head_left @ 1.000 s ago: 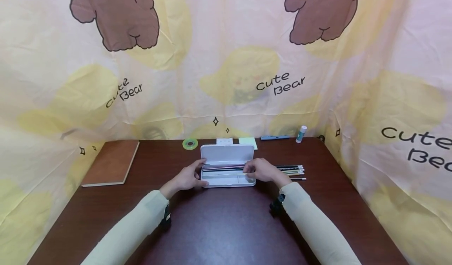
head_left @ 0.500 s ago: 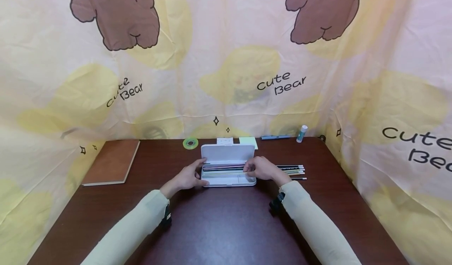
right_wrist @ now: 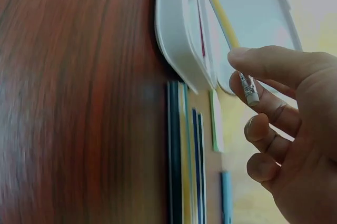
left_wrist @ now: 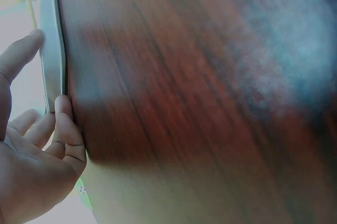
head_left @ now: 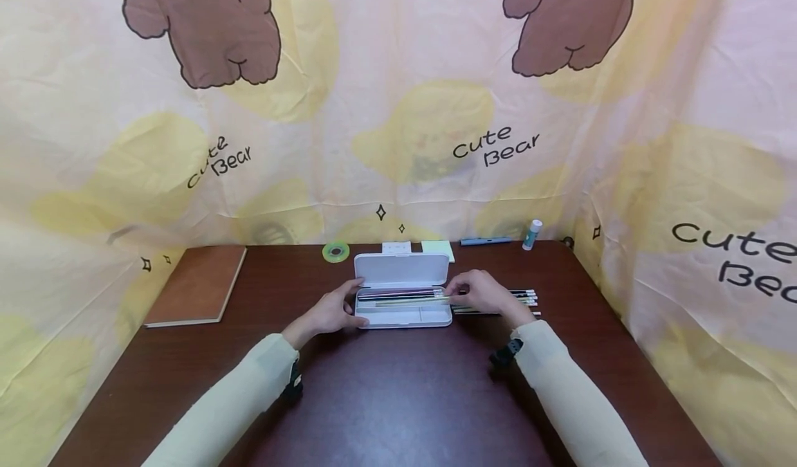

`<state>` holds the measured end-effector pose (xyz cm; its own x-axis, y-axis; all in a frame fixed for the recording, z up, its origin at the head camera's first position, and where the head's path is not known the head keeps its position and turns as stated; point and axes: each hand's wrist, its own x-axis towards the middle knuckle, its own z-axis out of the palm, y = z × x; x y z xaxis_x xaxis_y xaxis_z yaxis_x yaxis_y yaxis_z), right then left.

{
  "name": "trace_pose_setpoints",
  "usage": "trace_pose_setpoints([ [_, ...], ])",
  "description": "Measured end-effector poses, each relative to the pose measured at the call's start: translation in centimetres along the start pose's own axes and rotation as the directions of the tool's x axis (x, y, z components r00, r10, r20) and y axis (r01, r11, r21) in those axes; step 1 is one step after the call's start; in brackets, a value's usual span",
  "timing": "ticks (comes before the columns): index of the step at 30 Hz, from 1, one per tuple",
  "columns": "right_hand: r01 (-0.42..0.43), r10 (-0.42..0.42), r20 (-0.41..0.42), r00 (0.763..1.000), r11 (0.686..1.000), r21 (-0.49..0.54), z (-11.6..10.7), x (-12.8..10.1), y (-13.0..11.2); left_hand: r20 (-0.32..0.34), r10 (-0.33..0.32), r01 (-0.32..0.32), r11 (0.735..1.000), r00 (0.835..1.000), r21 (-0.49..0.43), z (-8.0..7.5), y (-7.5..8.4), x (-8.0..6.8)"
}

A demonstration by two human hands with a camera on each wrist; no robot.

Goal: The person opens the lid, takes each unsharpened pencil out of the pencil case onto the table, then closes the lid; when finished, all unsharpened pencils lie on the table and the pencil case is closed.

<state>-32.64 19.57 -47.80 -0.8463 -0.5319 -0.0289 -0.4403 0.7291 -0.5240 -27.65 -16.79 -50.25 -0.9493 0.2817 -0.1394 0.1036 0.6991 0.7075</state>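
An open white pencil case (head_left: 401, 270) lies in the middle of the table with its lid tipped back. My left hand (head_left: 326, 313) grips the case's left end, thumb and fingers at its corners. Between the thumb and index finger of my right hand (head_left: 481, 292) is a yellow pencil (right_wrist: 218, 10), pinched close to its eraser end. The pencil slants over the case in the right wrist view, its eraser pointing toward my palm. Several dark pencils (head_left: 398, 293) lie in the case's back compartment.
More pencils (head_left: 524, 298) lie right of the case, partly behind my right hand. Along the back edge are green tape (head_left: 336, 252), sticky notes (head_left: 438, 249), a blue pen (head_left: 486, 241) and a glue stick (head_left: 532, 235). A brown notebook (head_left: 198, 286) lies at the left.
My right hand has moved to the right, drawing the yellow pencil along toward the case's right end. The left hand and the case have stayed in place.
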Motion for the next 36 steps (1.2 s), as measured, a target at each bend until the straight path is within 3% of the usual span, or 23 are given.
trace_pose_setpoints([
  [8, -0.016, 0.015, -0.039, 0.999, 1.000, -0.010, -1.6, -2.2, 1.7, -0.002, 0.004, -0.004, 1.000, 1.000, 0.005, 0.1, -0.1, 0.0],
  [18, -0.096, 0.096, -0.067, 0.993, 0.995, 0.010, -3.1, -5.0, 4.0, -0.006, -0.002, 0.002, 1.000, 1.000, 0.003, 0.1, 0.0, 0.0],
  [25, -0.087, 0.087, -0.093, 0.992, 0.996, 0.007, -3.8, -6.7, 6.3, -0.008, 0.001, -0.001, 1.000, 1.000, 0.009, 0.1, 0.0, 0.0],
  [36, -0.170, 0.173, -0.124, 0.977, 0.985, 0.030, -4.8, -9.3, 8.7, -0.009, 0.005, -0.004, 1.000, 1.000, 0.014, 0.2, 0.0, 0.0],
])
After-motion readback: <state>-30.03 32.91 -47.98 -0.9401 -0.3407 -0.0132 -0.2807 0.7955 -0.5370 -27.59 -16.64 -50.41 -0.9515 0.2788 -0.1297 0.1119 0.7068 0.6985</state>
